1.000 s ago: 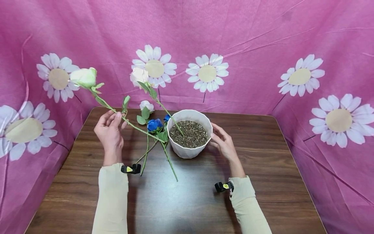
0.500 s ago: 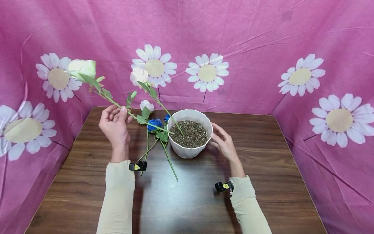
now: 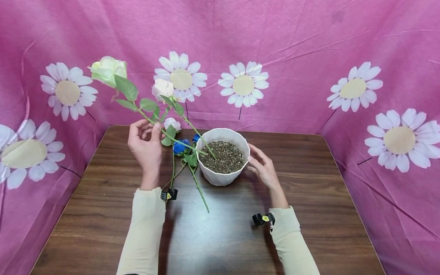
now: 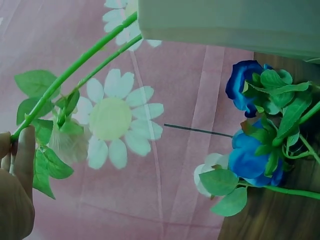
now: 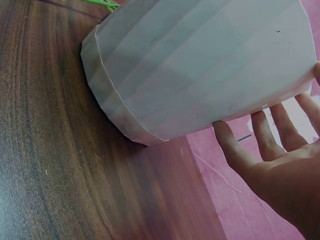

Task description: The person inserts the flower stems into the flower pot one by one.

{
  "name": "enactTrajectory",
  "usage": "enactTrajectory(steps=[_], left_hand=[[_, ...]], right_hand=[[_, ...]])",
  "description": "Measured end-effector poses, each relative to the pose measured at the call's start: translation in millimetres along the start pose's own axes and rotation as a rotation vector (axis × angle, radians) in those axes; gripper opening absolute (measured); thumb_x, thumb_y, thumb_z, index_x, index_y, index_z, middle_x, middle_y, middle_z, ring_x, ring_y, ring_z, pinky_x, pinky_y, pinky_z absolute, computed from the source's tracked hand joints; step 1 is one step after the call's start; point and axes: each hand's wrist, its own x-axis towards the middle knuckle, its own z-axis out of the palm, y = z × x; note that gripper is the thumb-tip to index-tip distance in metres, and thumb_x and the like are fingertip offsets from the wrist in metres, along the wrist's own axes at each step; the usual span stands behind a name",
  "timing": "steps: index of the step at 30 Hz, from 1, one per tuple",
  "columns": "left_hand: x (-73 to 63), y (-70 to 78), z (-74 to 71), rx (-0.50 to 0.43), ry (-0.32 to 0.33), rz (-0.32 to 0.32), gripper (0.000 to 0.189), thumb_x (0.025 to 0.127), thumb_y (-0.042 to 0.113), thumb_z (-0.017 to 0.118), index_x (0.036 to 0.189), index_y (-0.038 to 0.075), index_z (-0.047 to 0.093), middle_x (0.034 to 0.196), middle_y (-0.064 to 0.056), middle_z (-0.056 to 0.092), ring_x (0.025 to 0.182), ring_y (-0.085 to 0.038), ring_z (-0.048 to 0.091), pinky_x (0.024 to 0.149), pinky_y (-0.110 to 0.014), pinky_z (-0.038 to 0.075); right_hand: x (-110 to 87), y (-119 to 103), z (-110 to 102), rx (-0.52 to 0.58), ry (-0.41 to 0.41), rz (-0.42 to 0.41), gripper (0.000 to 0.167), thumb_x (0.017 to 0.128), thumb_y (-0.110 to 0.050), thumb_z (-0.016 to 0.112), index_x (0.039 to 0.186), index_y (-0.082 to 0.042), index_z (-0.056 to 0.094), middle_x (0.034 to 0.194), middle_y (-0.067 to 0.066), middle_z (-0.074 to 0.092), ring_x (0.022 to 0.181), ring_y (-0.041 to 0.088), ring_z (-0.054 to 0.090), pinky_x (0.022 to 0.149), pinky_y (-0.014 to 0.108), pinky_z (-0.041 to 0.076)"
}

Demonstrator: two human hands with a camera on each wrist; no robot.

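In the head view, my left hand [image 3: 146,151] pinches the green stem of a greenish-white artificial rose [image 3: 109,71] between thumb and fingers. The rose slants, bloom up to the left, and the stem's lower end reaches over the left rim of a white faceted flowerpot [image 3: 220,179], close over the soil [image 3: 227,162]. A pale pink rose [image 3: 162,89] stands in that soil, leaning left. My right hand [image 3: 264,170] rests its spread fingertips against the pot's right side. The right wrist view has these fingers [image 5: 267,140] along the pot wall [image 5: 185,65].
Left of the pot, two blue roses [image 3: 181,146] and a white rose [image 3: 172,123] lie on the brown wooden table [image 3: 309,229], stems crossing toward the front. A pink curtain [image 3: 292,30] printed with daisies surrounds the table's back and sides.
My left hand has moved right and slightly up with the greenish-white rose; its bloom rises and its stem end has passed over the pot's rim. The right hand and pot stay put.
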Motion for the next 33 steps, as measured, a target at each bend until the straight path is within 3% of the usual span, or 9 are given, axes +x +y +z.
enactTrajectory(steps=[7, 12, 17, 24, 33], left_hand=[[-6.8, -5.5, 9.0, 0.166, -0.045, 0.105, 0.024, 0.087, -0.005, 0.076, 0.104, -0.011, 0.061, 0.086, 0.0, 0.064, 0.075, -0.014, 0.065, 0.059, -0.027, 0.062], [-10.7, -9.5, 14.2, 0.21, -0.065, 0.109, 0.026, 0.088, -0.003, 0.076, 0.105, -0.013, 0.06, 0.087, -0.004, 0.065, 0.075, -0.013, 0.064, 0.059, -0.023, 0.061], [-11.7, -11.2, 17.8, 0.224, -0.08, 0.102, 0.026, 0.089, -0.002, 0.076, 0.106, -0.013, 0.06, 0.088, -0.002, 0.064, 0.077, -0.014, 0.064, 0.059, -0.027, 0.062], [-10.3, -11.1, 22.3, 0.244, -0.109, 0.156, 0.023, 0.088, -0.004, 0.075, 0.105, -0.013, 0.061, 0.087, -0.007, 0.065, 0.075, -0.011, 0.064, 0.057, -0.023, 0.061], [-9.4, -11.4, 20.6, 0.185, -0.108, 0.099, 0.025, 0.088, -0.007, 0.074, 0.107, -0.013, 0.059, 0.086, 0.0, 0.063, 0.076, -0.015, 0.064, 0.057, -0.032, 0.063]], right_hand=[[-0.3, -0.7, 0.7, 0.005, -0.01, -0.006, 0.052, 0.102, 0.004, 0.049, 0.152, 0.008, 0.035, 0.145, 0.035, 0.041, 0.112, 0.023, 0.062, 0.086, 0.029, 0.062], [0.3, -0.1, 0.4, 0.007, -0.014, -0.005, 0.052, 0.102, 0.005, 0.049, 0.152, 0.008, 0.034, 0.146, 0.035, 0.041, 0.112, 0.022, 0.062, 0.087, 0.029, 0.061], [0.2, -1.1, 0.8, -0.002, -0.006, -0.002, 0.052, 0.102, 0.004, 0.049, 0.152, 0.007, 0.035, 0.147, 0.034, 0.041, 0.112, 0.021, 0.062, 0.085, 0.028, 0.062], [0.2, -1.3, 0.7, 0.0, -0.002, 0.0, 0.052, 0.102, 0.003, 0.05, 0.152, 0.007, 0.036, 0.146, 0.033, 0.041, 0.113, 0.021, 0.061, 0.086, 0.029, 0.062], [0.3, -0.8, 0.4, -0.007, -0.002, 0.002, 0.052, 0.102, 0.003, 0.049, 0.152, 0.006, 0.035, 0.147, 0.033, 0.041, 0.113, 0.021, 0.061, 0.085, 0.028, 0.061]])
